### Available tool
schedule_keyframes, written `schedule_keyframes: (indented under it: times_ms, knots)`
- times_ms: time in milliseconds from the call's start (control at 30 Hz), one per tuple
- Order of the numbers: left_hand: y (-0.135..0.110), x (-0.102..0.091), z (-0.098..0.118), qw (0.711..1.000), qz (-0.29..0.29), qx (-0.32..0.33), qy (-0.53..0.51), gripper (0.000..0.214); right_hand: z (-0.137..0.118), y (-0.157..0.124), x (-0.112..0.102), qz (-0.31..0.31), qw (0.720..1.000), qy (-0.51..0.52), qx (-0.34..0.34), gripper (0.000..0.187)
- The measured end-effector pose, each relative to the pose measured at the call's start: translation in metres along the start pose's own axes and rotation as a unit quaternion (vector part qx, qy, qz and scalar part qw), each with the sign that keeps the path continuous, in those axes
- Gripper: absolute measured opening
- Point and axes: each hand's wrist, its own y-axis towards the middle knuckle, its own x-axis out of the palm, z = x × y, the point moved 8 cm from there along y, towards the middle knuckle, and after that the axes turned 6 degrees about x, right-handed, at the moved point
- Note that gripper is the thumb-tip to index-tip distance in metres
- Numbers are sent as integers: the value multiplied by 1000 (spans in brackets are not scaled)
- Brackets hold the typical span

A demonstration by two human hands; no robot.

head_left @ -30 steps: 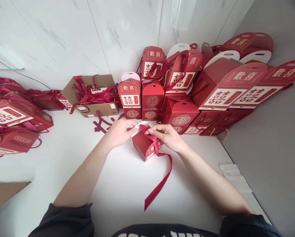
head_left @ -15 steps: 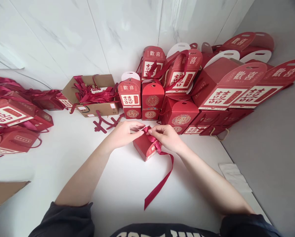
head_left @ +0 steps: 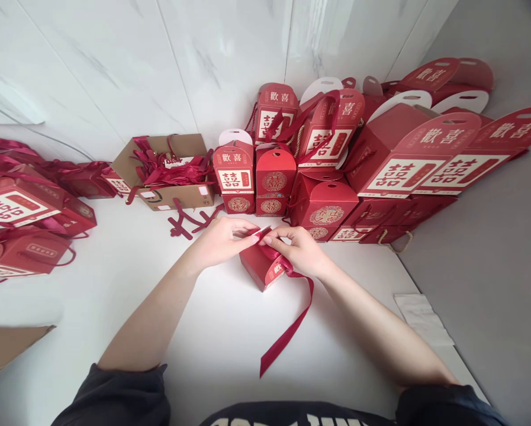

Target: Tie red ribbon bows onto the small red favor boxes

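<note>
While the small red box point(head_left: 256, 269) sits on the white table point(head_left: 221, 343) directly in front of the person, both hands meet over its top. It stands at an angle, one corner toward the person, with part of a printed character showing on its right-hand end. The left hand point(head_left: 223, 241) has its thumb and fingers closed on the box's pale-edged top flap point(head_left: 263, 231), the other fingertips being hidden behind it. The right hand point(head_left: 303, 248) pinches the red ribbon point(head_left: 289, 332) between thumb and forefinger, just beside the left thumb. From the end of the box the ribbon's loose tail curves down onto the table toward the person. Just beyond the left hand lies a dark red cut-out shape point(head_left: 180, 228), near an open cardboard box point(head_left: 185, 197) heaped with red ribbons point(head_left: 176, 173). Right of that carton, red gift boxes point(head_left: 234, 160) stand stacked against the marbled wall point(head_left: 114, 65), with larger gift boxes point(head_left: 418, 139) farther right. More ribboned boxes point(head_left: 23, 204) are piled at the far left. White paper point(head_left: 422, 319) lies near the table's right edge, and a brown cardboard piece point(head_left: 10, 352) shows at the lower left.
</note>
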Motion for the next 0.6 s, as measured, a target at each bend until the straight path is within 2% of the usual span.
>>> schedule_keyframes:
  times_ms: [200,433,500,600]
  knots:
    - [-2,-6,-4,999,17,-16,43,29,0,0,1,-4,1000,1,-3,29]
    - [0,-14,-9,997,43,-52,-41,30,-1,-1,2,-20,1000,18,4,28]
    - [-3,-30,-14,994,72,-65,-50,29,-3,-2,-5,-13,1000,19,4,29]
    - [-14,-74,-32,986,146,-85,9,28,-8,-6,-29,24,1000,2,4,30]
